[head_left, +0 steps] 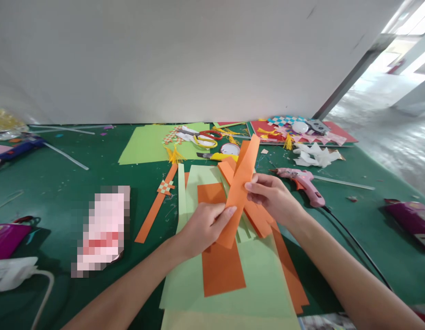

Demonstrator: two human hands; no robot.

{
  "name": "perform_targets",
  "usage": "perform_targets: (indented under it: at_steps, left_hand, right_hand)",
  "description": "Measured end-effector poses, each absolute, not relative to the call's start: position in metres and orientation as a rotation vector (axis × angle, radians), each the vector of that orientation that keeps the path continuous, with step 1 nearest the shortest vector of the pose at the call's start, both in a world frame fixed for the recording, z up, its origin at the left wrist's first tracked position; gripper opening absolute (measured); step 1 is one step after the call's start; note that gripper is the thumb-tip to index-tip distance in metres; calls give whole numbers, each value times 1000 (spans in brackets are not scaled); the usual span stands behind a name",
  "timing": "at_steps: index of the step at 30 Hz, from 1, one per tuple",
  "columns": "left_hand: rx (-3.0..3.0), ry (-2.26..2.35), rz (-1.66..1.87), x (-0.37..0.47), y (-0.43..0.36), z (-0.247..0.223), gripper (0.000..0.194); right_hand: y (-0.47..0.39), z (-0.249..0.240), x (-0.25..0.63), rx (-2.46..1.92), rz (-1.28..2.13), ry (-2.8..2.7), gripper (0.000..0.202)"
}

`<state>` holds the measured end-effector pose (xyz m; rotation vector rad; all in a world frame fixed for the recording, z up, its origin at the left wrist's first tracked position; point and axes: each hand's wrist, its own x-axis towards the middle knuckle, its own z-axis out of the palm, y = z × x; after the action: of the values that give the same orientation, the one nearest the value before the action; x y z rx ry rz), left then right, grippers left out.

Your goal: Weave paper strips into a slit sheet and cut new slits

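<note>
Both hands hold an orange paper strip (240, 197), tilted up above the table. My left hand (209, 225) pinches its lower part, thumb on top. My right hand (272, 195) grips its right edge higher up, thumb and fingers closed. Another orange piece shows behind the strip's upper end; whether it is joined I cannot tell. Beneath lie a wide orange paper piece (222, 270), pale green sheets (264, 279) and more orange strips (258, 220). Left of the stack rests an orange bookmark (152, 215) with a woven checkered patch and a yellow tassel.
A pink glue gun (303, 181) with a cord lies right. Scissors (202, 137), a yellow utility knife (217, 156) and light green paper (140, 144) are at the back by the grey wall (164, 59). A pixelated pink object (104, 229) and a white plug (13, 273) lie left.
</note>
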<state>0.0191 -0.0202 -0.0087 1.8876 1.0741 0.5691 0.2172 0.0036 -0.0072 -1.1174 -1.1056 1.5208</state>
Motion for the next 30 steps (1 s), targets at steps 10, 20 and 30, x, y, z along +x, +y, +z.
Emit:
perform_targets:
  at_steps: [10, 20, 30]
  left_hand:
    - [1754, 1091, 573, 19, -19, -7, 46]
    - [1958, 1118, 642, 18, -20, -10, 41]
    - [2002, 1138, 687, 19, -19, -12, 43]
  right_hand:
    - [1, -6, 214, -1072, 1503, -1134, 23]
    - [-4, -5, 203, -1113, 1575, -1352, 21]
    - [-6, -6, 200, -1152, 1506, -1346, 24]
